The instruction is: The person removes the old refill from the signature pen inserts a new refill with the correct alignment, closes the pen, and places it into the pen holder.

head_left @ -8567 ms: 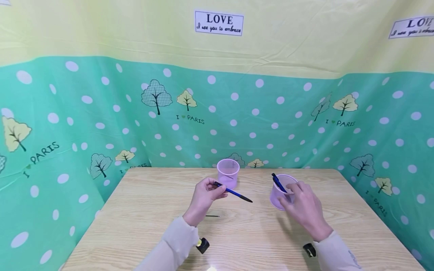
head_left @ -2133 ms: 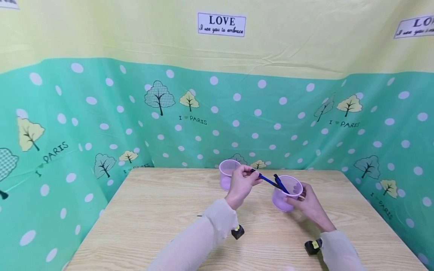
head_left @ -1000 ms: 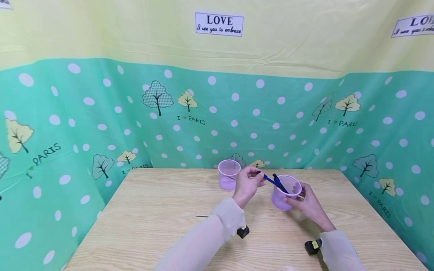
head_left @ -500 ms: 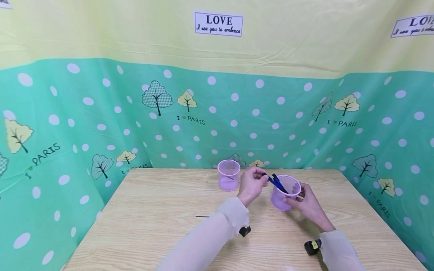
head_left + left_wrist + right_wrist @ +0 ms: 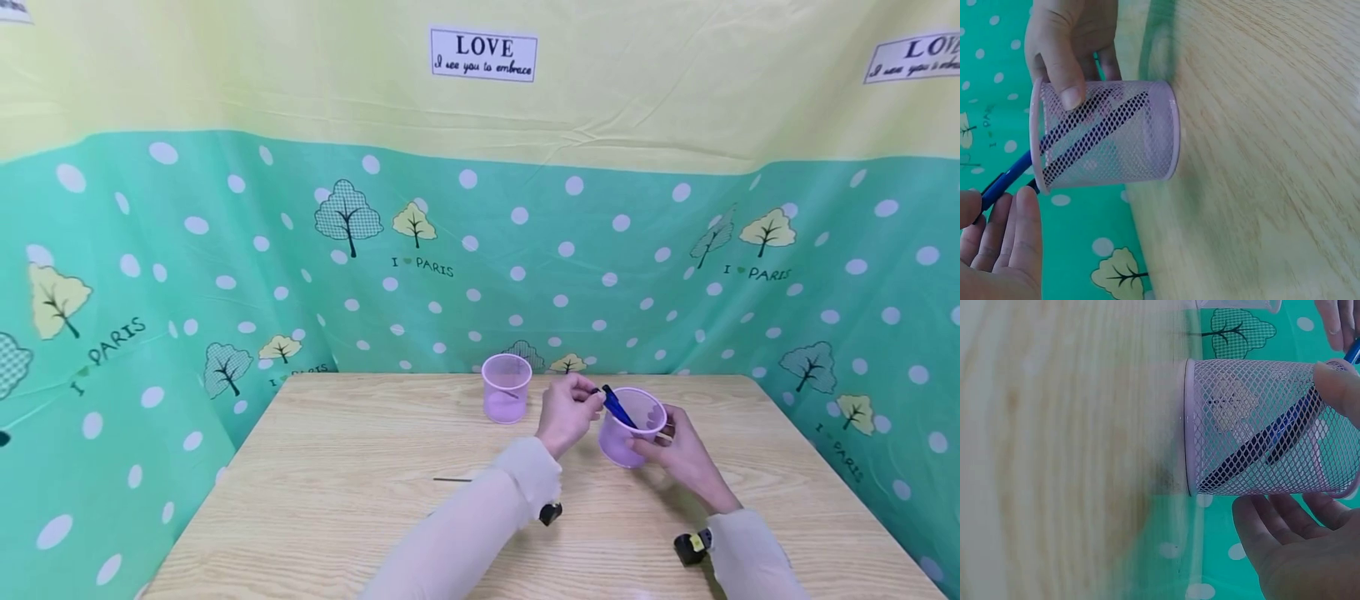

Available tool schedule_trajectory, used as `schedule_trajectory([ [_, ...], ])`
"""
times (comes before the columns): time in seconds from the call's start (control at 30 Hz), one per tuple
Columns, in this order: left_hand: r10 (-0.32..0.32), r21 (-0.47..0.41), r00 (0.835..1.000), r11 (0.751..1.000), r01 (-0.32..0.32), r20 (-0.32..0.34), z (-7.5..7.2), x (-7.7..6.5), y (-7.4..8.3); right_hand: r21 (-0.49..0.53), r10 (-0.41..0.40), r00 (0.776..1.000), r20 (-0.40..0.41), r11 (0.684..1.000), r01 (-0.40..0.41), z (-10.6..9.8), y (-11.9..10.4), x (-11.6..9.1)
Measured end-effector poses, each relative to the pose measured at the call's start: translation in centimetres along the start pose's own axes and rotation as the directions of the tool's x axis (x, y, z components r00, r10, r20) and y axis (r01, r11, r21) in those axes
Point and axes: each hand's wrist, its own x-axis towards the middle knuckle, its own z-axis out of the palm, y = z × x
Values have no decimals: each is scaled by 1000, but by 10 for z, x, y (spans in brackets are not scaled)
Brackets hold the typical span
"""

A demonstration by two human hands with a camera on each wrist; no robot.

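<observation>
At the right of the table in the head view stands a pink mesh pen holder (image 5: 619, 448), its rim leaning slightly toward the person. My right hand (image 5: 686, 458) grips it from the right, thumb on the near side, fingers on the far side. My left hand (image 5: 566, 414) is at the rim's left, pinching the upper end of a blue pen (image 5: 1013, 174) between thumb and fingers. The pen's lower part is inside the holder, seen through the mesh in the left wrist view. Another dark blue pen (image 5: 615, 406) leans in the same holder.
A second pink mesh pen holder (image 5: 504, 408) stands at the back, left of my left hand, with a thin dark line showing in it. A thin dark stick (image 5: 452, 480) lies on the wooden table (image 5: 337, 467), partly behind my left sleeve (image 5: 480, 517). A patterned curtain (image 5: 450, 333) hangs behind.
My left hand has moved right and slightly down, sliding the blue pen deeper into the right pen holder. My right hand, earlier reaching at that holder's mouth, now steadies it from the right side.
</observation>
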Motion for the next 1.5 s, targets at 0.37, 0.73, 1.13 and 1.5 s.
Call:
schedule_trajectory([
  [0.37,-5,17,1000,1000,5,-10,5,1,-6,-13,5,1000,5,1000,-4,0,3,0],
  [0.73,10,149,1000,989,-10,2,10,2,-7,-20,-6,1000,-4,1000,6,-1,2,0],
  [1.13,11,169,999,986,-6,-30,14,0,-5,-15,5,1000,2,1000,-5,-1,4,1],
  [1.5,-25,154,998,988,34,-56,15,2,-11,-4,3,1000,3,1000,-3,-1,4,1],
])
